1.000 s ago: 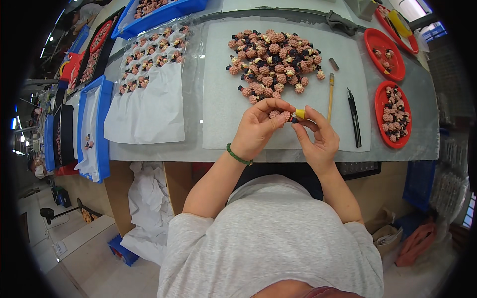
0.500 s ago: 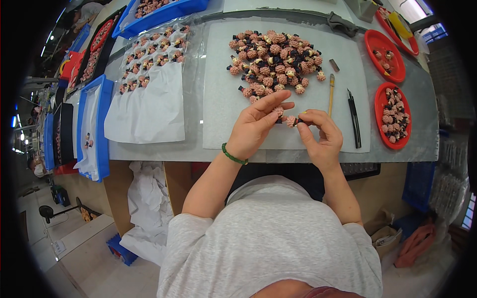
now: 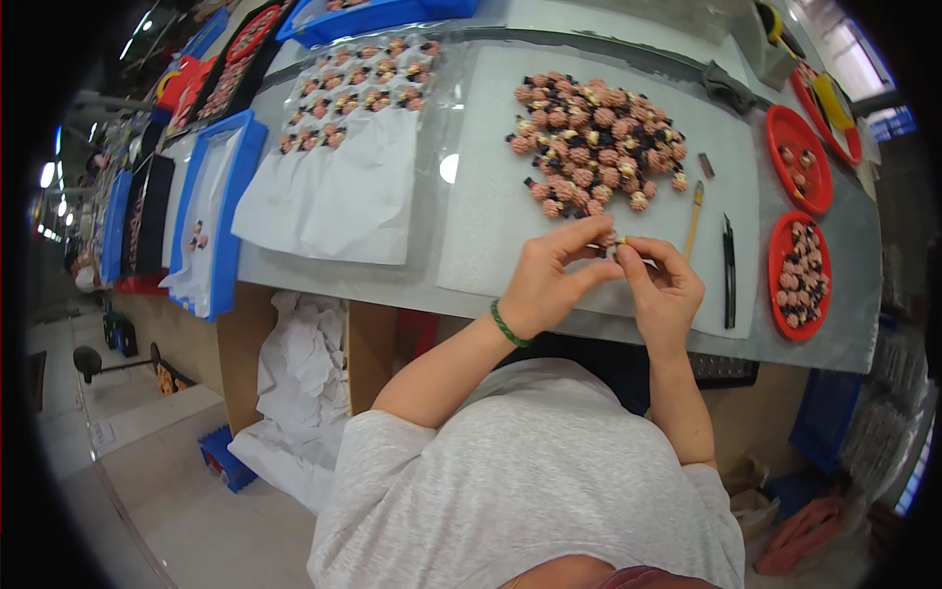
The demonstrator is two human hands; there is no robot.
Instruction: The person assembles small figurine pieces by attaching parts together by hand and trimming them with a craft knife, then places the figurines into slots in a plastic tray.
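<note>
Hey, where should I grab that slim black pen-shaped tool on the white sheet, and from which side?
Probably pinch the slim black pen-shaped tool across its thicker near half, coming from the near side: its narrow pointed end faces away.

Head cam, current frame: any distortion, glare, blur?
Head view: heavy fisheye, black corners, right edge of the grey table bowed; head view: window at upper right washed out; head view: held figurine small and partly finger-covered, fine detail unreadable.
</note>
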